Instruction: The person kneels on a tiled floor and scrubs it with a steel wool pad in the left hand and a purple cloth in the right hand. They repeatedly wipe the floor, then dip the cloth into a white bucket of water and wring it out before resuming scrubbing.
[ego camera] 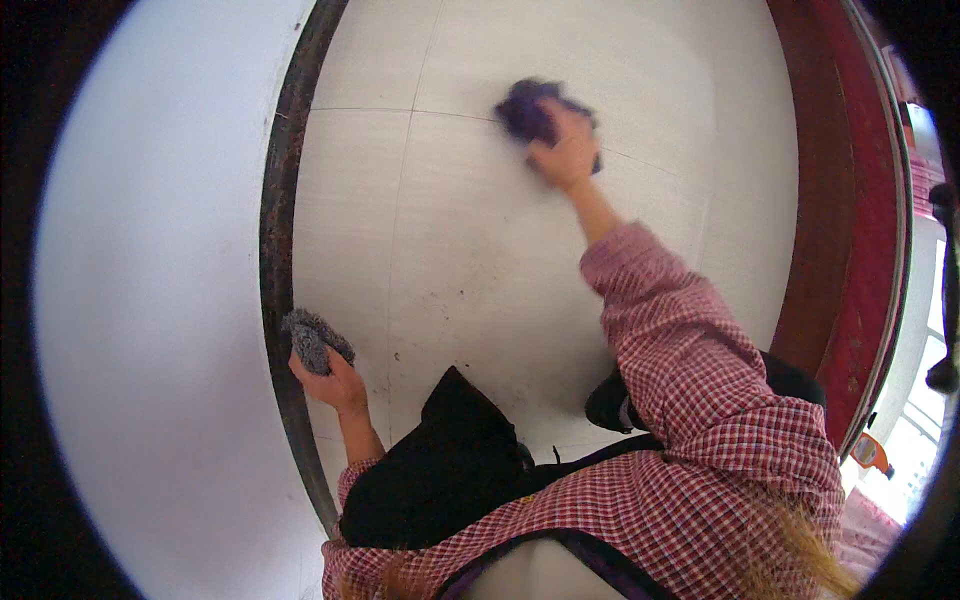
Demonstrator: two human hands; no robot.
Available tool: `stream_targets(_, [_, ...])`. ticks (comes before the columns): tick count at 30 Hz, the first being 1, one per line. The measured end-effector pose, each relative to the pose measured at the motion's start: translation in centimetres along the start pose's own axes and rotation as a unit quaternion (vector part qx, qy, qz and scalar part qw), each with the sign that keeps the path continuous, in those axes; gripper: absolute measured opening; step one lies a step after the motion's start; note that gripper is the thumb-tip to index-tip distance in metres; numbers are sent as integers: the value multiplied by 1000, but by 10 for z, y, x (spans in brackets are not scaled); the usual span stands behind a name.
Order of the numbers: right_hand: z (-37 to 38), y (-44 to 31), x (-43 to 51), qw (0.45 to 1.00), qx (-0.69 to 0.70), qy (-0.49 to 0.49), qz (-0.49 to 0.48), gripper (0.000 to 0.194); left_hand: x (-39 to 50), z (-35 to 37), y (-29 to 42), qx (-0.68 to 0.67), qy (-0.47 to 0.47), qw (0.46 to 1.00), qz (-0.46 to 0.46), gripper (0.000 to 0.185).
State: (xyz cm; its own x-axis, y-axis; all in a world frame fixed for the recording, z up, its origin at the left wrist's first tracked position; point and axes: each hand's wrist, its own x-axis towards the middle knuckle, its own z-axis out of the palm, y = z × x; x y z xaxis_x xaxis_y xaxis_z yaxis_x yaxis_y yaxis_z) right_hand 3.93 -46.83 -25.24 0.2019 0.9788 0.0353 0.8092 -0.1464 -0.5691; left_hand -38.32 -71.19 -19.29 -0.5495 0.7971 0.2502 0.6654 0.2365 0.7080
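Note:
My right hand (pixel 568 147) presses a crumpled dark purple cloth (pixel 525 109) onto the pale tiled floor (pixel 480 225). Both the hand and the cloth are blurred by motion. Down at the left, my left hand (pixel 334 380) grips a fuzzy grey cleaning pad (pixel 311 337), whose exact material I cannot tell. That pad is beside the dark baseboard (pixel 277 225), and whether it touches the board is unclear. Dark specks (pixel 461 292) and smudges mark the floor between my hands and my knees.
A white wall (pixel 157 262) rises along the left. On the right runs a dark red and brown panel (pixel 825 187), with a bright window area (pixel 926 405) and an orange object (pixel 870 454) beyond. My black-clad knee (pixel 450 450) and a dark shoe (pixel 607 403) are close below.

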Motion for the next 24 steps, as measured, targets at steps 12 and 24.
stream_targets(12, [15,-122,-209,887,298,-341,-85,55,12,29,20,19,22,999,45,39])
stream_targets(24, [-44,53,-9,990,-46,35,132,81,1,31,-10,39,-25,999,-1,47])
